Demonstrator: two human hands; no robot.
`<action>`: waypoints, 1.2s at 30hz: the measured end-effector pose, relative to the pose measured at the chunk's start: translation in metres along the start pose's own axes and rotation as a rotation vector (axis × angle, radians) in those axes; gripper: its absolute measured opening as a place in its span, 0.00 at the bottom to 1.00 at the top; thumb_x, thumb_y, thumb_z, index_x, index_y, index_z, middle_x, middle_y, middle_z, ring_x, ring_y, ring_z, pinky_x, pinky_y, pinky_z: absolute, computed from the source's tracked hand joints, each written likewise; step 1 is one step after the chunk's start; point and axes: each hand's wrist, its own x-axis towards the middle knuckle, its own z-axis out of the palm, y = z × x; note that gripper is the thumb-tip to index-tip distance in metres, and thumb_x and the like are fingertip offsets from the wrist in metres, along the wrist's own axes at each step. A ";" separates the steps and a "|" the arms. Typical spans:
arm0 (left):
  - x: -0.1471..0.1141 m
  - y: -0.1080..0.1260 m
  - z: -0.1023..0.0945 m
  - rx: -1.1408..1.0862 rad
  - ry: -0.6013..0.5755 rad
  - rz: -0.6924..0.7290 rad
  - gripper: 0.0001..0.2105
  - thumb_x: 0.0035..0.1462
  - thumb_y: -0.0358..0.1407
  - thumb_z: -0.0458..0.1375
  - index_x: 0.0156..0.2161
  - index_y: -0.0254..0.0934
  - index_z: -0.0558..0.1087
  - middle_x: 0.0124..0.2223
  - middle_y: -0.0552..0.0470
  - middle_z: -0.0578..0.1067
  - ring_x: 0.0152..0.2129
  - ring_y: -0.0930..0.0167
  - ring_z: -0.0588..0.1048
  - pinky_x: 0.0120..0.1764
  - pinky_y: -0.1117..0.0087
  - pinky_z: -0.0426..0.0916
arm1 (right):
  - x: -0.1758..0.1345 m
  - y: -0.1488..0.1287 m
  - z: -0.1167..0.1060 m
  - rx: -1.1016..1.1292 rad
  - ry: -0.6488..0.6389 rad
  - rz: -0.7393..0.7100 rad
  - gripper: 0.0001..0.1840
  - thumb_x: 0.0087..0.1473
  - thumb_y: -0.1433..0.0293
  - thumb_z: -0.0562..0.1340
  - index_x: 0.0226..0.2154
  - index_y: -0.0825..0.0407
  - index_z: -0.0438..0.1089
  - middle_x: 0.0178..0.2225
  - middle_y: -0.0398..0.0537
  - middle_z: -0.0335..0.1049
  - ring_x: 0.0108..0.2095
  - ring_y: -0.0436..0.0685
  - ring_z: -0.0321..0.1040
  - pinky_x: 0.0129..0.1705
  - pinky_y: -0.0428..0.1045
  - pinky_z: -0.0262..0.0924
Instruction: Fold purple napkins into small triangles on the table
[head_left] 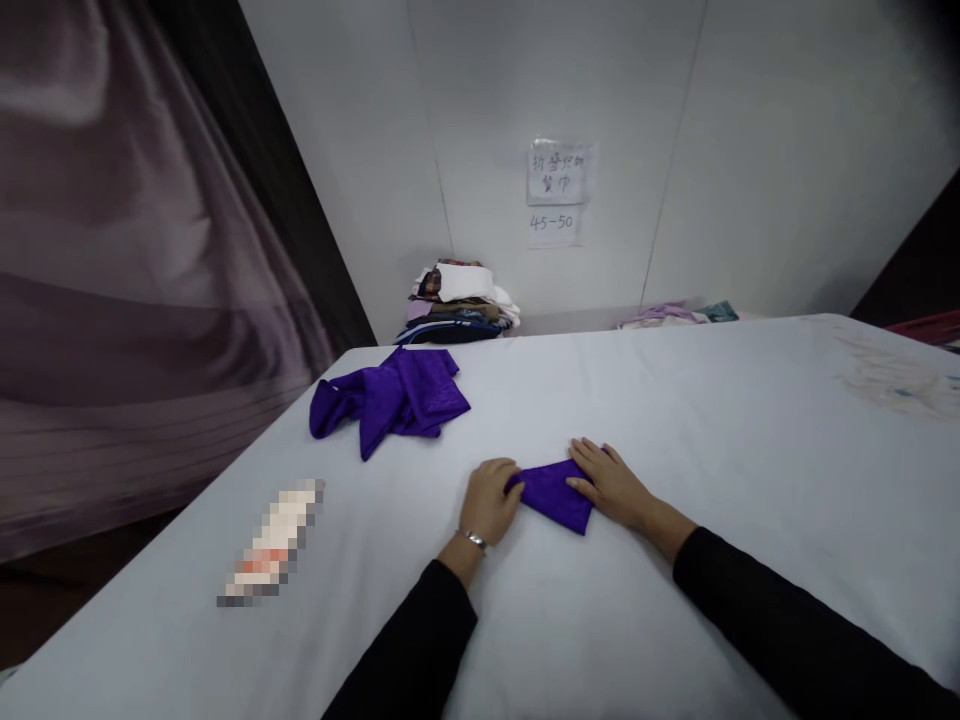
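A small folded purple cloth napkin [556,494] lies on the white table [637,620] between my two hands. My left hand [489,498], with a silvery bracelet at the wrist, has its fingers curled round the napkin's left corner, and thumb and forefinger meet there. Across the napkin's right end my right hand [613,484] rests flat with its fingers stretched out, covering part of that side. Farther back on the left, several more purple napkins [401,395] lie in a loose, crumpled heap, apart from both hands.
A pixelated, unreadable object [271,545] lies on the table's left side. Behind the far edge, folded clothes [461,305] are stacked by the wall, with more fabric [671,314] to the right. A mauve curtain [135,280] hangs at left. White strands [900,375] lie at far right.
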 end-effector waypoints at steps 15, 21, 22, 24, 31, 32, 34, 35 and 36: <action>-0.003 -0.036 -0.019 -0.084 -0.140 -0.163 0.04 0.47 0.32 0.59 0.31 0.42 0.72 0.43 0.53 0.73 0.44 0.66 0.68 0.49 0.58 0.59 | -0.003 -0.001 -0.005 0.062 0.011 0.019 0.32 0.58 0.52 0.44 0.61 0.45 0.41 0.63 0.47 0.38 0.62 0.59 0.33 0.59 0.61 0.36; -0.003 -0.038 -0.021 -0.094 -0.210 -0.121 0.03 0.50 0.32 0.55 0.29 0.43 0.71 0.47 0.53 0.72 0.50 0.64 0.64 0.52 0.55 0.55 | -0.005 -0.001 -0.005 0.071 0.022 0.009 0.32 0.57 0.51 0.46 0.60 0.46 0.45 0.63 0.48 0.41 0.62 0.59 0.34 0.60 0.61 0.35; -0.004 -0.038 -0.020 -0.097 -0.217 -0.117 0.04 0.51 0.33 0.55 0.29 0.43 0.71 0.47 0.53 0.72 0.51 0.64 0.62 0.53 0.54 0.54 | -0.005 -0.001 -0.006 0.077 0.021 0.006 0.31 0.57 0.52 0.46 0.60 0.45 0.46 0.62 0.49 0.42 0.62 0.59 0.35 0.60 0.61 0.35; -0.004 -0.039 -0.019 -0.100 -0.236 -0.107 0.05 0.52 0.33 0.53 0.30 0.43 0.71 0.48 0.54 0.71 0.53 0.64 0.60 0.54 0.54 0.53 | -0.005 -0.001 -0.006 0.094 0.019 0.004 0.29 0.57 0.52 0.47 0.58 0.45 0.50 0.62 0.49 0.45 0.62 0.59 0.36 0.60 0.62 0.35; -0.007 -0.033 -0.015 -0.091 -0.244 -0.110 0.06 0.51 0.41 0.56 0.33 0.41 0.69 0.52 0.51 0.68 0.55 0.62 0.58 0.57 0.51 0.46 | -0.005 -0.006 -0.012 0.135 -0.001 0.003 0.24 0.58 0.53 0.46 0.51 0.46 0.59 0.61 0.48 0.48 0.62 0.59 0.36 0.59 0.63 0.34; -0.008 -0.032 -0.013 -0.091 -0.251 -0.110 0.08 0.50 0.42 0.57 0.33 0.41 0.69 0.52 0.51 0.68 0.55 0.62 0.58 0.57 0.51 0.45 | -0.005 -0.006 -0.012 0.131 -0.006 0.003 0.24 0.58 0.53 0.46 0.51 0.46 0.59 0.61 0.48 0.48 0.62 0.59 0.36 0.59 0.63 0.34; -0.008 -0.029 -0.012 -0.088 -0.271 -0.108 0.08 0.50 0.42 0.57 0.32 0.41 0.69 0.52 0.52 0.68 0.56 0.62 0.57 0.57 0.51 0.43 | -0.004 -0.007 -0.013 0.120 -0.015 0.003 0.24 0.58 0.53 0.46 0.50 0.45 0.60 0.60 0.48 0.48 0.62 0.59 0.36 0.59 0.63 0.34; -0.008 -0.028 -0.011 -0.088 -0.279 -0.106 0.07 0.51 0.42 0.57 0.31 0.41 0.69 0.52 0.53 0.69 0.56 0.62 0.57 0.57 0.51 0.42 | -0.004 -0.006 -0.013 0.114 -0.019 0.003 0.24 0.58 0.53 0.46 0.50 0.45 0.60 0.60 0.48 0.49 0.62 0.60 0.36 0.59 0.63 0.34; -0.007 -0.028 -0.011 -0.089 -0.286 -0.105 0.07 0.52 0.42 0.56 0.29 0.41 0.69 0.51 0.54 0.69 0.56 0.63 0.56 0.57 0.51 0.42 | -0.004 -0.006 -0.013 0.110 -0.023 0.003 0.24 0.58 0.53 0.46 0.50 0.45 0.60 0.60 0.48 0.49 0.62 0.60 0.37 0.59 0.64 0.34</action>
